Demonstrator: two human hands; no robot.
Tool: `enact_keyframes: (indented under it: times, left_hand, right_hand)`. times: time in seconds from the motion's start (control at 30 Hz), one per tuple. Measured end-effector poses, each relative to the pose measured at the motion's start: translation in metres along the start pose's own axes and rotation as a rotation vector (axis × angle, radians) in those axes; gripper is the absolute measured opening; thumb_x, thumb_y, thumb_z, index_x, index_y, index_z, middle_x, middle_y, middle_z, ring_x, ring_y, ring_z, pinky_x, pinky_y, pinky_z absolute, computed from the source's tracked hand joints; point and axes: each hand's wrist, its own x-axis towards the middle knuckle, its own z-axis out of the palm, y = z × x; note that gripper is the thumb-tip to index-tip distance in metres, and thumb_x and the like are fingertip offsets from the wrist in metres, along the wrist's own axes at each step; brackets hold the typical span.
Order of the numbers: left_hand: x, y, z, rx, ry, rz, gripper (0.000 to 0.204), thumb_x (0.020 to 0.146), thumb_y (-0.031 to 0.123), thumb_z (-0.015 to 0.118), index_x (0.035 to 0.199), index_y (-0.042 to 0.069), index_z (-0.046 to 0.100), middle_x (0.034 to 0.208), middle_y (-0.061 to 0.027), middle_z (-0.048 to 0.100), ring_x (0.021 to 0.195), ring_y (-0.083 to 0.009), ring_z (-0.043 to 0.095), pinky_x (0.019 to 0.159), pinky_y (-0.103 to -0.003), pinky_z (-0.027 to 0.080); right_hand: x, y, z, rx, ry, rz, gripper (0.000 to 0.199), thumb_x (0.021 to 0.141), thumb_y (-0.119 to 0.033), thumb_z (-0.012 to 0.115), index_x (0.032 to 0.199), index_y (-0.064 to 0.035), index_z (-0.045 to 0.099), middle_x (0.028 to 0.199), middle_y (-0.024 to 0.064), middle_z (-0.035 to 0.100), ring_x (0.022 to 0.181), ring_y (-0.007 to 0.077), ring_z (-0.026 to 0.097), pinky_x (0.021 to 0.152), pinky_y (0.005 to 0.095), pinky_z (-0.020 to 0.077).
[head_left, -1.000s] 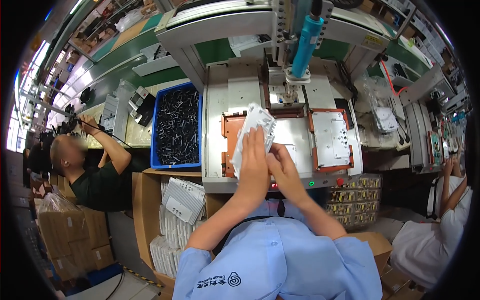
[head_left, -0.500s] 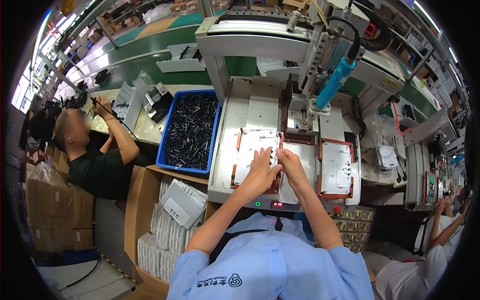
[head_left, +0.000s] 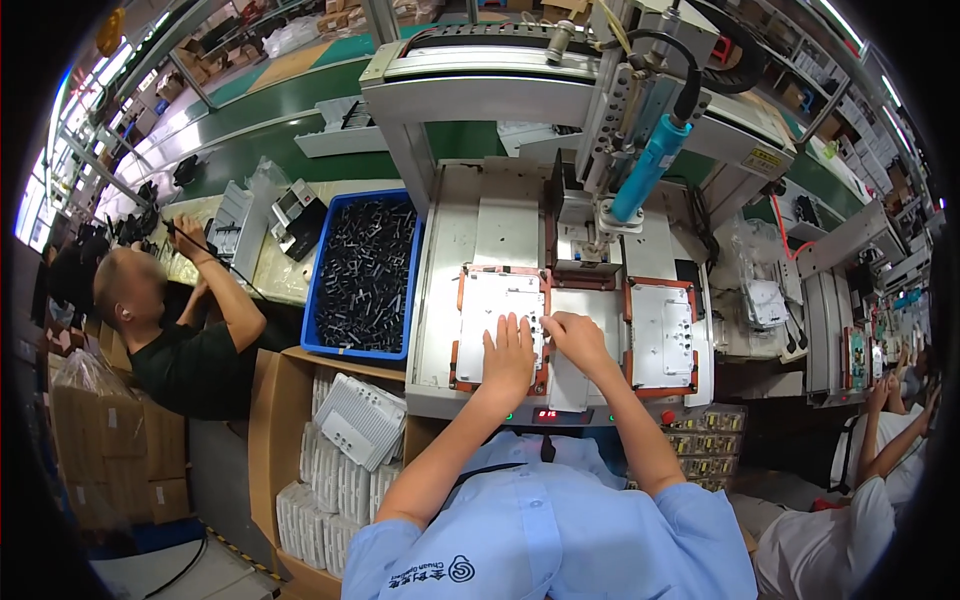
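My left hand (head_left: pixel 510 352) lies flat, fingers spread, on a light grey metal plate (head_left: pixel 492 312) that sits in the left orange-edged fixture (head_left: pixel 459 330) of a screwdriving machine. My right hand (head_left: pixel 572 335) rests at the plate's right edge, fingers curled against it. A second grey plate (head_left: pixel 660 331) lies in the right fixture. Above them hangs the machine's blue screwdriver head (head_left: pixel 648 170). Neither hand grips anything.
A blue bin (head_left: pixel 366 272) of small black parts stands to the left of the machine. A cardboard box (head_left: pixel 330 470) below it holds several stacked grey plates. A person in black works at the left bench (head_left: pixel 160 340); another person's arms (head_left: pixel 900 420) show at right.
The grey plate, held up in both hands a second ago, now lies flat in the left fixture. Both hands have come down onto it.
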Motion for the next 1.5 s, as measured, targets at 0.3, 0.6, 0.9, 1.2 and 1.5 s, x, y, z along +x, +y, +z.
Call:
enact_keyframes:
  times: [0.3,0.6,0.9,1.2,1.5]
  left_hand:
    - [-0.002,-0.005,-0.006,0.019,0.067,0.059,0.057,0.089,0.028,0.056,0.135,-0.003,0.039,0.135,-0.0242,0.043,0.128,-0.0363,0.04,0.105,-0.054,0.027]
    - [0.001,-0.006,-0.027,-0.113,-0.116,0.048,0.085,0.083,0.056,0.056,0.138,-0.004,0.032,0.14,-0.0285,0.035,0.134,-0.0406,0.03,0.107,-0.057,0.022]
    - [0.003,-0.006,-0.033,-0.185,-0.272,0.085,0.093,0.08,0.052,0.059,0.141,-0.009,0.024,0.144,-0.0372,0.019,0.138,-0.0476,0.013,0.108,-0.06,0.013]
    - [-0.001,-0.01,-0.034,-0.236,-0.331,0.087,0.088,0.078,0.037,0.056,0.143,-0.008,0.017,0.147,-0.0369,0.009,0.14,-0.0477,0.001,0.109,-0.06,0.003]
    - [-0.013,-0.016,-0.028,-0.3,-0.13,0.158,0.083,0.083,0.038,0.058,0.144,-0.005,0.021,0.147,-0.0345,0.013,0.141,-0.0441,0.006,0.112,-0.054,0.005]
  right_hand:
    - [0.054,0.006,0.0,0.151,0.241,-0.133,0.024,0.089,-0.015,0.055,0.111,-0.0113,0.065,0.094,0.0131,0.067,0.084,0.0316,0.063,0.073,0.0374,0.0497]
    - [0.082,0.008,-0.012,0.396,-0.027,-0.257,0.021,0.086,-0.025,0.062,0.093,-0.0057,0.067,0.076,0.0111,0.067,0.067,0.0244,0.063,0.064,0.0315,0.0474]
    - [0.063,0.012,0.008,0.393,0.216,-0.297,0.025,0.088,-0.028,0.059,0.102,-0.0094,0.067,0.089,0.0131,0.067,0.083,0.0291,0.063,0.073,0.036,0.0479]
    - [0.045,0.007,0.01,0.175,0.199,-0.145,0.032,0.093,-0.028,0.05,0.123,-0.0212,0.059,0.089,0.0092,0.063,0.081,0.0268,0.062,0.07,0.0373,0.0494]
    - [-0.025,0.039,0.032,0.143,0.55,-0.134,0.037,0.088,-0.011,0.056,0.124,-0.0025,0.054,0.106,0.0163,0.059,0.095,0.0334,0.056,0.083,0.0391,0.0461]
